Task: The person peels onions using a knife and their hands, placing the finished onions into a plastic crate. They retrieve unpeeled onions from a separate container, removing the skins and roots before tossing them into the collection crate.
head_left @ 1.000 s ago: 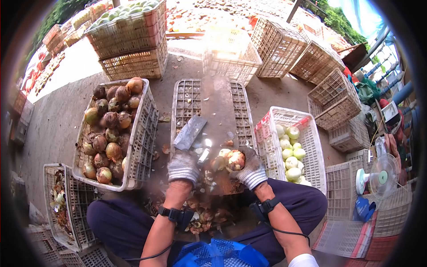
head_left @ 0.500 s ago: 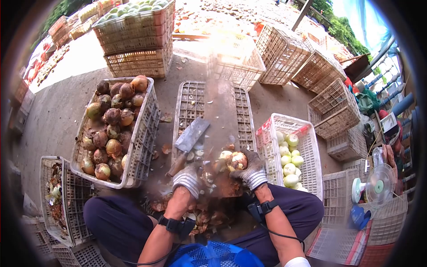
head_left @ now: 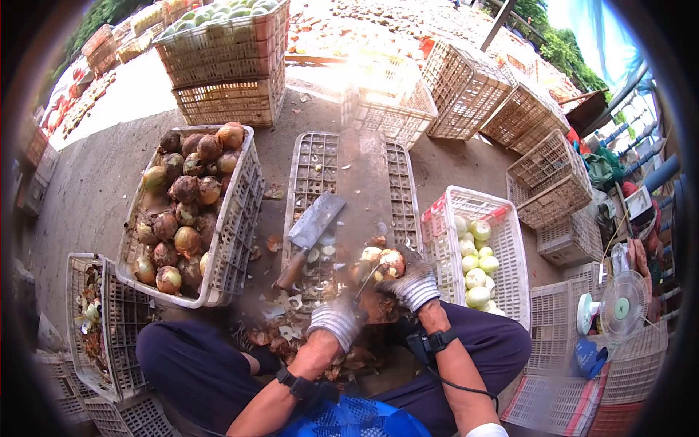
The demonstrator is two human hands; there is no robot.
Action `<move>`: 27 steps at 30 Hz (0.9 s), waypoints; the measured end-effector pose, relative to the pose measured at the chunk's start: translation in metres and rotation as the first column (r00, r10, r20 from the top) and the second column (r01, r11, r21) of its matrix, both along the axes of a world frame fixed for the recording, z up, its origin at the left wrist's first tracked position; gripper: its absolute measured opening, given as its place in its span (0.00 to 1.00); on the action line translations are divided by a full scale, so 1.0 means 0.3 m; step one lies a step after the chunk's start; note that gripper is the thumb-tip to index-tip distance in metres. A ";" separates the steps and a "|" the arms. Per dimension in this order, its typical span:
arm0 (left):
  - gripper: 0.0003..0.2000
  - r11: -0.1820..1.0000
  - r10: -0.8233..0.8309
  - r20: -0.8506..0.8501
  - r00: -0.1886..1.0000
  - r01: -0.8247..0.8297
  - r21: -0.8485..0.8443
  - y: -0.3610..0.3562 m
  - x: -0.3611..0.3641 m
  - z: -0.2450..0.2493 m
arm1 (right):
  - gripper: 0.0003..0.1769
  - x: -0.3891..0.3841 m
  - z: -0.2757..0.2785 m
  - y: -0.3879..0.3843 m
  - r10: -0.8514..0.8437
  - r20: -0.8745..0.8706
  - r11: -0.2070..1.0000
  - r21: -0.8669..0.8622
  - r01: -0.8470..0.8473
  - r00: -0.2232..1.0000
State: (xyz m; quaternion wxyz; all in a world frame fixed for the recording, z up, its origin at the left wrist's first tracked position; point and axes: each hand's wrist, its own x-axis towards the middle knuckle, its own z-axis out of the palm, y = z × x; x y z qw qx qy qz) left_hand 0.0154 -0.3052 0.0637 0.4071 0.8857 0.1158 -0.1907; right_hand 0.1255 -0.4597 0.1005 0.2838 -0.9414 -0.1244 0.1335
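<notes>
My right hand (head_left: 413,285), in a knit glove, grips a half-peeled brown onion (head_left: 386,264) over the near end of a worn board (head_left: 362,186). The board lies across an upturned crate (head_left: 313,164). My left hand (head_left: 335,319), also gloved, is closed just left of the onion. A thin blade (head_left: 368,282) runs from its fingers up to the onion. A cleaver (head_left: 312,227) lies loose on the crate, handle toward me and apart from both hands. Onion peels (head_left: 291,339) cover the ground between my knees.
A crate (head_left: 244,211) of unpeeled brown onions (head_left: 186,193) stands on the left. On the right is a white crate (head_left: 510,240) with peeled onions (head_left: 477,266). A small crate of scraps (head_left: 102,328) is near left, a fan (head_left: 619,306) far right, and stacked empty crates (head_left: 510,102) behind.
My left hand has let go of the cleaver, which now lies on the crate. That hand has moved right to the onion with a thin blade. My right hand still holds the onion.
</notes>
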 end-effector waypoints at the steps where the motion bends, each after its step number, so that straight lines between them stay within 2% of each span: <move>1: 0.18 1.000 0.017 0.020 1.000 -0.017 0.001 -0.007 -0.003 -0.013 | 0.51 0.002 -0.001 -0.001 0.007 0.009 1.000 -0.015 -0.007 1.000; 2: 0.18 0.999 0.032 0.040 0.999 -0.032 0.002 -0.013 -0.003 -0.024 | 0.51 0.002 -0.001 -0.003 0.012 0.018 1.000 -0.029 -0.012 1.000; 5: 0.16 0.990 -0.066 -0.036 0.997 0.070 0.121 -0.034 0.025 -0.020 | 0.50 0.009 -0.002 0.001 0.020 0.017 0.999 0.047 -0.021 1.000; 8: 0.16 0.979 -0.149 -0.113 0.982 0.163 0.122 -0.051 0.050 -0.036 | 0.50 0.020 -0.007 0.005 -0.013 -0.055 0.999 -0.047 0.010 0.998; 11: 0.14 0.995 -0.065 -0.136 0.989 0.075 0.068 -0.040 0.092 0.075 | 0.49 0.027 0.001 0.006 0.028 -0.037 0.995 0.092 -0.025 0.999; 12: 0.13 0.995 -0.067 -0.042 0.997 0.070 0.072 -0.054 0.088 0.000 | 0.48 0.032 -0.015 -0.001 0.037 0.020 0.996 0.081 -0.039 0.999; 14: 0.14 0.988 -0.128 0.065 0.990 0.121 0.099 -0.110 0.103 -0.291 | 0.47 0.048 -0.062 -0.022 0.032 0.009 0.999 0.022 -0.033 0.999; 15: 0.14 0.982 -0.157 0.120 0.980 0.143 0.119 -0.102 0.112 -0.249 | 0.46 0.055 -0.071 -0.025 0.031 0.007 0.999 -0.004 -0.031 0.999; 16: 0.13 0.962 -0.248 -0.096 0.964 0.257 0.094 -0.091 0.123 -0.206 | 0.43 0.064 -0.077 -0.034 0.075 0.033 0.996 0.035 -0.076 0.997; 19: 0.12 0.983 -0.133 -0.147 0.980 0.149 0.109 -0.074 0.135 -0.123 | 0.41 0.031 -0.006 -0.006 0.047 -0.053 0.996 0.073 -0.043 0.998; 20: 0.12 0.991 -0.065 -0.094 0.993 0.075 0.109 -0.078 0.122 -0.128 | 0.43 0.008 -0.011 0.005 0.044 0.070 0.999 -0.004 -0.044 0.997; 21: 0.11 0.994 0.002 -0.038 0.999 0.002 0.105 -0.080 0.110 -0.128 | 0.48 -0.007 -0.065 0.006 0.051 0.188 0.996 -0.079 -0.037 0.981; 23: 0.11 0.995 -0.007 -0.045 0.999 0.011 0.104 -0.079 0.094 -0.116 | 0.44 -0.093 -0.091 -0.011 0.098 0.499 0.994 -0.096 -0.058 0.861; 24: 0.11 0.993 -0.043 -0.070 0.997 0.051 0.106 -0.077 0.088 -0.099 | 0.44 -0.107 -0.107 -0.015 0.110 0.575 0.991 -0.131 -0.041 0.811; 27: 0.12 0.985 -0.117 -0.116 0.986 0.130 0.111 -0.078 0.069 -0.051 | 0.40 -0.067 -0.113 0.003 0.104 0.521 0.994 -0.079 -0.074 0.847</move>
